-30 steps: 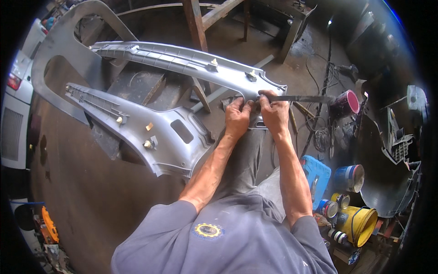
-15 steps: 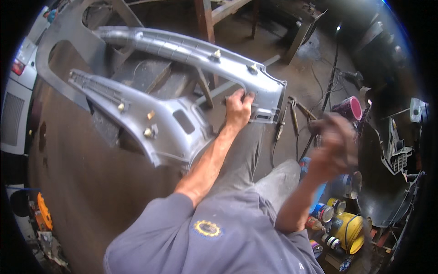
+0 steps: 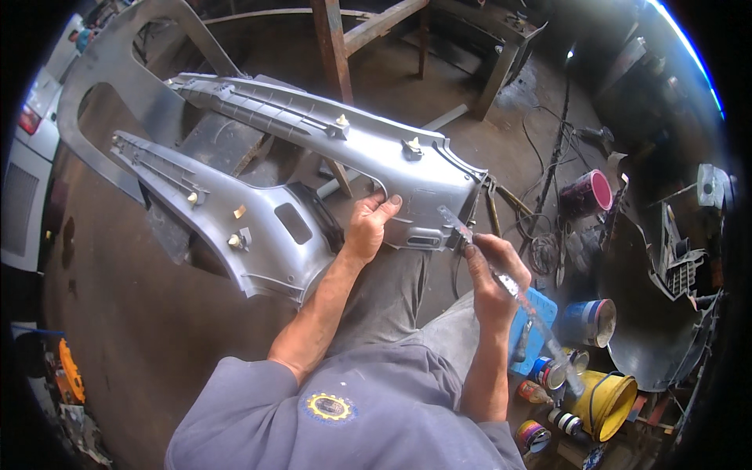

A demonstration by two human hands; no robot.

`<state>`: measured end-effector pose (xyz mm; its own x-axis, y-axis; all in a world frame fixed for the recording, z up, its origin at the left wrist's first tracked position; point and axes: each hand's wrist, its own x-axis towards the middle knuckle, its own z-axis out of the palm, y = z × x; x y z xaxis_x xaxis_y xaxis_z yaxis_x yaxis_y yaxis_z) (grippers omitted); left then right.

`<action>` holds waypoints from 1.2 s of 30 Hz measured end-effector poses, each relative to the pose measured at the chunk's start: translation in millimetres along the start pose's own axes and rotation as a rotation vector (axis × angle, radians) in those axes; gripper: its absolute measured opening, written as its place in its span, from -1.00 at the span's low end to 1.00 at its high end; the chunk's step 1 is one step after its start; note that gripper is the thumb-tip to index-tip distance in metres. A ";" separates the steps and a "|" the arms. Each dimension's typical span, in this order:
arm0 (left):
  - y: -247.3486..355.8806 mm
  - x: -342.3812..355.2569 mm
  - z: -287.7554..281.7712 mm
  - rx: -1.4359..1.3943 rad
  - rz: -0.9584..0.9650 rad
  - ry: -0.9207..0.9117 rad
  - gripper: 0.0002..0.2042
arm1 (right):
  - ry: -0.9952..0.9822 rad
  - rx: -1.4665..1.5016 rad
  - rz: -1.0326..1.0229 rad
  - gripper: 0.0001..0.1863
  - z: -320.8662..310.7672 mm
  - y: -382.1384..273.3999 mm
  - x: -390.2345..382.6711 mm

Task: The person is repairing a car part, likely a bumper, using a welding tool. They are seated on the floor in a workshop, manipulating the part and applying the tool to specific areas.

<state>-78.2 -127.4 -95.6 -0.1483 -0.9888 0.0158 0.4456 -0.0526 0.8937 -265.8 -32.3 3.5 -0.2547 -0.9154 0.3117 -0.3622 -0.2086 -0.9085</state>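
Observation:
My left hand grips the near edge of a long silver car trim panel, its thumb on top by the cutout. The panel lies with its ribbed side up and carries cream clips. In my right hand is a long, narrow, flat metal strip, worn and spotted. Its far tip is over the wide right end of the panel; I cannot tell whether it touches. A second silver trim panel, with a rectangular opening, lies left of my left forearm.
A large grey panel with cutouts stands at far left. On the right are a pink-rimmed bucket, a blue can, a yellow bucket and several small cans. Cables and a long-handled tool lie on the floor. A rusty frame stands behind.
My right hand has swung left to the panel's right end, with the strip now plainly visible. The gripped panel and my left hand have shifted left and nearer in view.

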 end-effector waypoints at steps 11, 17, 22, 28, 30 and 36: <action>3.6 3.4 10.8 -0.039 0.021 0.048 -0.79 | 0.028 0.023 -0.008 -0.79 12.9 6.7 -16.4; -3.6 1.0 6.3 0.203 0.023 0.073 -0.77 | 0.028 0.127 0.022 -0.72 33.8 13.0 -19.5; -0.4 0.4 7.1 0.173 -0.003 0.032 -0.77 | -0.009 -0.003 -0.092 -0.75 50.6 24.0 -15.4; -0.1 3.4 11.2 0.221 0.054 0.054 -0.81 | 0.064 -0.021 -0.134 -0.78 66.4 26.3 -13.4; -1.8 6.4 11.3 0.254 0.071 0.073 -0.82 | 0.078 -0.031 -0.161 -0.78 69.4 29.2 -13.7; -1.7 16.6 21.6 0.286 0.114 0.120 -0.80 | 0.072 -0.070 -0.189 -0.76 72.5 34.8 -11.7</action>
<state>-100.5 -140.7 -87.2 0.0014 -0.9963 0.0855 0.1845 0.0843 0.9792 -210.4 -53.8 -51.9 -0.2391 -0.8347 0.4960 -0.4705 -0.3473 -0.8112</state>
